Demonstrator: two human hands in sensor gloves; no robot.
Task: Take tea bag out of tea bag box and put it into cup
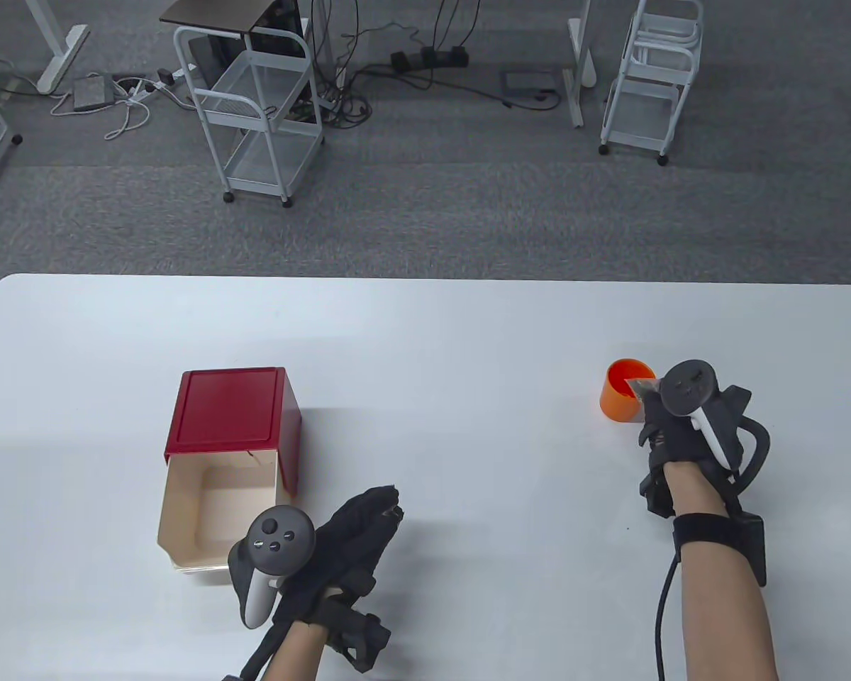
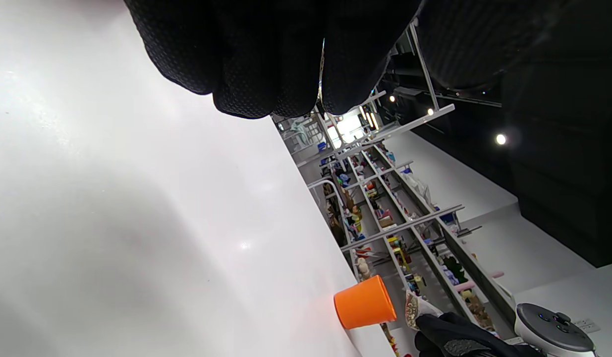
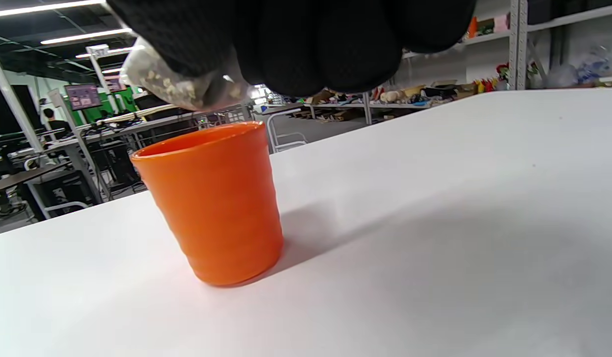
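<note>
Right wrist view: right hand [image 3: 306, 44] grip pinches tea bag [image 3: 182, 82] over cup [image 3: 216, 203]; left hand [image 1: 347, 539] grip slack, empty.

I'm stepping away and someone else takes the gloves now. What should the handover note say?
Right hand: holds the tea bag just above the rim of the orange cup, not yet inside.
Left hand: holds nothing, hovers beside the tea bag box, fingers together.
Box: red lid swung back, drawer open, near left of the white table. Cup: upright, near right.
Done: bag out of the box and carried to the cup.
Left: lower it in and let go.
</note>
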